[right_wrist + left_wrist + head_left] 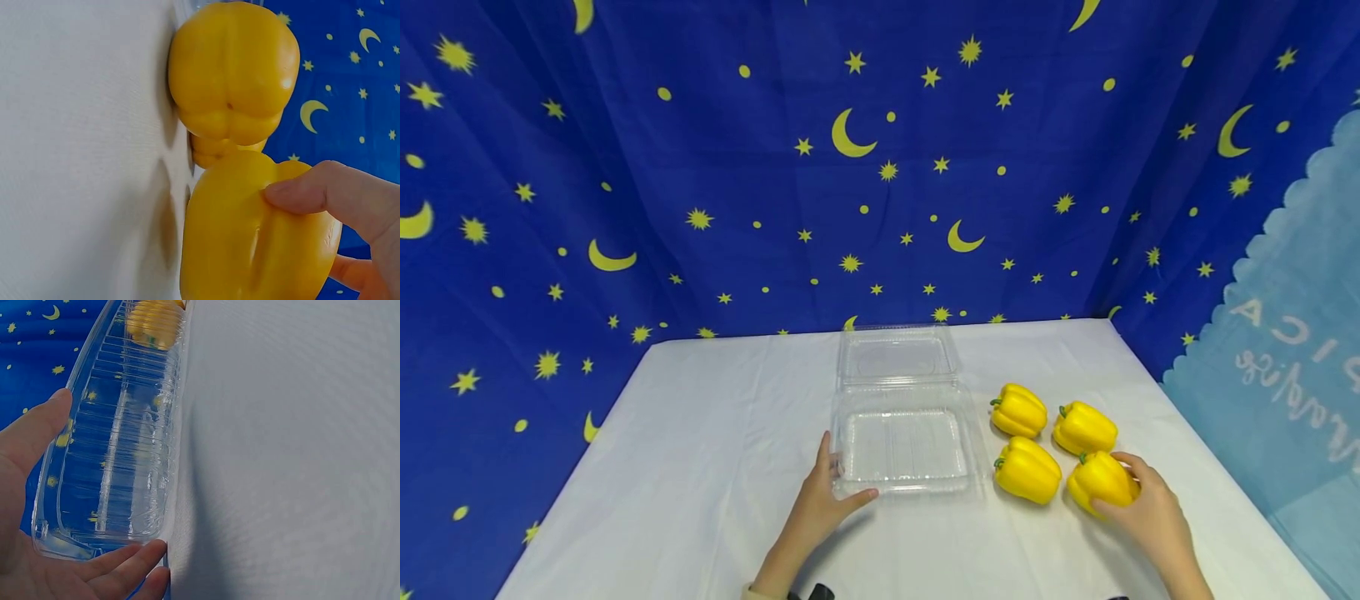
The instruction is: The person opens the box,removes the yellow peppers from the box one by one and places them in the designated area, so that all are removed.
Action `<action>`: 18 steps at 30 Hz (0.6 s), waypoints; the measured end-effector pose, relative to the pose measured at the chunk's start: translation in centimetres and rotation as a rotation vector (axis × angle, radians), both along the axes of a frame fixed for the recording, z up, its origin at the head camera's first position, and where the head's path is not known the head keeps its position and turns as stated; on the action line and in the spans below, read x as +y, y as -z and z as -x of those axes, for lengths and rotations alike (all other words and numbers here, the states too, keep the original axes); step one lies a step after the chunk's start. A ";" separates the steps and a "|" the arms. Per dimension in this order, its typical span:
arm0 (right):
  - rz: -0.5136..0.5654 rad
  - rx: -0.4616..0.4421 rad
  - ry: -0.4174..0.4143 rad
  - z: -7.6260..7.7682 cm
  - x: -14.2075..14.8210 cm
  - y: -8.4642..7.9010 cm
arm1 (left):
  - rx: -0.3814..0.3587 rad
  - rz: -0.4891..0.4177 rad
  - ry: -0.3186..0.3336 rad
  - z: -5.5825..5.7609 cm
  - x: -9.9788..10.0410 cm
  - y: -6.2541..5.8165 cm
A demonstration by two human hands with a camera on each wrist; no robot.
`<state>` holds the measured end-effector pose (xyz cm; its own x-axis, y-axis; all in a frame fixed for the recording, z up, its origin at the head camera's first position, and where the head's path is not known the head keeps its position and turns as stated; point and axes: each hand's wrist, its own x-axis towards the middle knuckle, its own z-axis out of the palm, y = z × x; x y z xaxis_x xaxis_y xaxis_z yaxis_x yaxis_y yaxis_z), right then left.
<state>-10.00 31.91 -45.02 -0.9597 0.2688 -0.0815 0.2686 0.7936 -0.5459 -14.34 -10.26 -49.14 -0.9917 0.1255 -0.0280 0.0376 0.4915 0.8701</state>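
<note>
A clear plastic clamshell container point(906, 483) lies open on the white table, its lid point(897, 357) folded back toward the curtain. My left hand point(820, 500) is at its front left corner, thumb stretched along the front and fingers by the left side. In the left wrist view those fingers point(128, 569) look straight against the container wall point(115, 456). My right hand point(1153, 512) grips the front right yellow bell pepper point(1099, 482), with the thumb point(303, 190) pressed on its side. Whether this pepper touches the table is hard to tell.
Three more yellow bell peppers stand close by: one front left point(1027, 471), one back left point(1018, 410) and one back right point(1086, 427). A blue curtain point(760, 167) with moons and stars borders the white table point(700, 467). Light blue cloth point(1292, 400) hangs on the right.
</note>
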 end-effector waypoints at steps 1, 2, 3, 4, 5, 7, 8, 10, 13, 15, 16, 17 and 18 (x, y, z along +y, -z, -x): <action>-0.001 -0.001 -0.004 0.0 0.0 0.1 | 0.000 -0.002 0.001 0.0 0.0 0.0; -0.001 -0.003 -0.009 0.0 0.0 0.1 | -0.002 -0.003 0.000 0.0 0.0 0.0; -0.002 -0.005 -0.012 0.0 0.0 0.2 | -0.001 -0.003 0.002 0.0 0.0 0.0; -0.005 -0.006 -0.014 0.1 0.0 0.2 | 0.000 -0.002 0.003 0.0 0.0 -0.1; -0.007 -0.007 -0.016 0.1 0.0 0.2 | 0.000 -0.002 0.005 -0.1 0.0 -0.1; -0.011 -0.010 -0.020 0.1 0.1 0.3 | 0.001 0.000 0.008 -0.1 0.1 -0.1; -0.013 -0.012 -0.022 0.1 0.1 0.3 | 0.000 0.002 0.009 -0.1 0.1 -0.1; -0.015 -0.014 -0.024 0.1 0.2 0.4 | -0.002 0.000 0.009 -0.1 0.1 -0.1; -0.017 -0.015 -0.024 0.1 0.2 0.6 | -0.004 0.003 0.006 -0.1 0.1 -0.1; -0.016 -0.009 -0.024 0.1 0.2 0.7 | -0.007 0.005 0.002 0.0 0.1 -0.1; -0.015 -0.007 -0.024 0.0 0.1 0.7 | -0.007 0.008 0.001 0.0 0.1 0.0; -0.016 -0.004 -0.025 0.0 0.1 0.8 | -0.007 0.011 0.000 0.0 0.1 0.0; -0.017 -0.001 -0.028 0.0 0.0 0.8 | -0.008 0.012 -0.001 0.0 0.1 0.0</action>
